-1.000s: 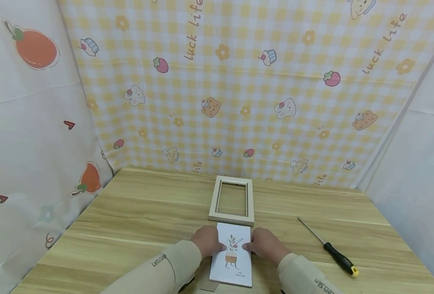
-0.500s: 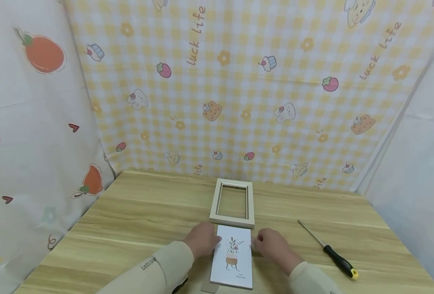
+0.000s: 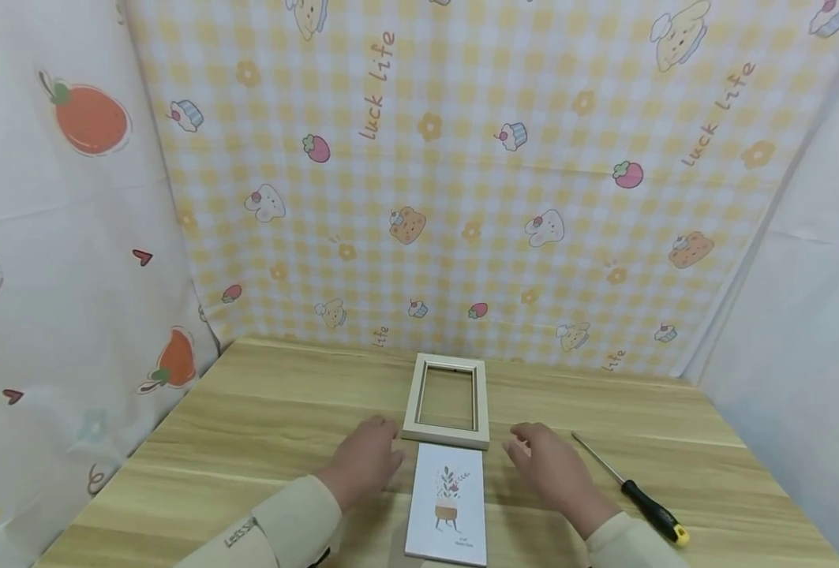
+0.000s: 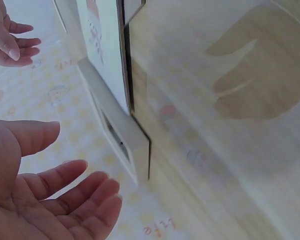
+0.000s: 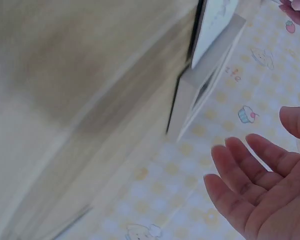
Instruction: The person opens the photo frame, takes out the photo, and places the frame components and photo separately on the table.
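A white card with a potted-plant print lies flat on the table, just in front of a cream picture frame. To the card's left is my left hand, fingers loosely bent and holding nothing. My right hand hovers on the other side, its fingers spread apart from the card. In the left wrist view the palm of the left hand faces the picture frame. The right wrist view shows the right hand with relaxed fingers, near the frame's side.
A screwdriver with a black and yellow handle lies on the wooden table to the right of the right hand. Behind the table hangs a yellow checked cloth, and a white cloth hangs at the left.
Both hands have let go of the card's edges and moved outward, the left hand to the left and the right hand to the right. The card stays in front of the frame.
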Demonstrator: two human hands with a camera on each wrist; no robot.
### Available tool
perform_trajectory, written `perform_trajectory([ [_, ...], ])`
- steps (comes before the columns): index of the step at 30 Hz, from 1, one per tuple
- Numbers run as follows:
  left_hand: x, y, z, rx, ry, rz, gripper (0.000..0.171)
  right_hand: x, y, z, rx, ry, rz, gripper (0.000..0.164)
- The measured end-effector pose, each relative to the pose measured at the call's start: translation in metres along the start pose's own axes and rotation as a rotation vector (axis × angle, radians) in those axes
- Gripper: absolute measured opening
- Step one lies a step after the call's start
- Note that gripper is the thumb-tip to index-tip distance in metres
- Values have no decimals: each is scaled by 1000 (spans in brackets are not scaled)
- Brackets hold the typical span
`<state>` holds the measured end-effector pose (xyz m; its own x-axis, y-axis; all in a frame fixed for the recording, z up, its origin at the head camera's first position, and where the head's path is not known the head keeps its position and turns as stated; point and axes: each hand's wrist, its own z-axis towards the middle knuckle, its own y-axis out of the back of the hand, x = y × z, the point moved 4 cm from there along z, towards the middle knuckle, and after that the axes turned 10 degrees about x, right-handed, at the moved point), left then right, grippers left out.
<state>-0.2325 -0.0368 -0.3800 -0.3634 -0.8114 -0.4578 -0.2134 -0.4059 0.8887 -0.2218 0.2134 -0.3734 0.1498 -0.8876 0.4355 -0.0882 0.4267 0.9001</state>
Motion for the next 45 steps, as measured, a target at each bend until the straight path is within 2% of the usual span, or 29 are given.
perform_trajectory([
  [8,-3,13,-9,-64,-46,184,43,9,17,-3,-80,96,-127,48],
  [13,-3,24,-9,-108,-26,287,57,14,27,-3,-154,161,-250,57],
  [18,-1,37,-9,-137,27,320,73,15,31,-1,-151,135,-309,65],
  [22,2,43,-8,-130,75,352,81,15,31,-1,-121,102,-329,68],
  [28,4,50,-10,-98,111,385,86,14,31,-2,-75,61,-360,72],
  [36,8,52,-13,-31,152,336,89,13,32,1,-38,40,-391,74],
  [45,5,55,-11,-23,153,306,90,15,35,2,2,15,-381,75],
])
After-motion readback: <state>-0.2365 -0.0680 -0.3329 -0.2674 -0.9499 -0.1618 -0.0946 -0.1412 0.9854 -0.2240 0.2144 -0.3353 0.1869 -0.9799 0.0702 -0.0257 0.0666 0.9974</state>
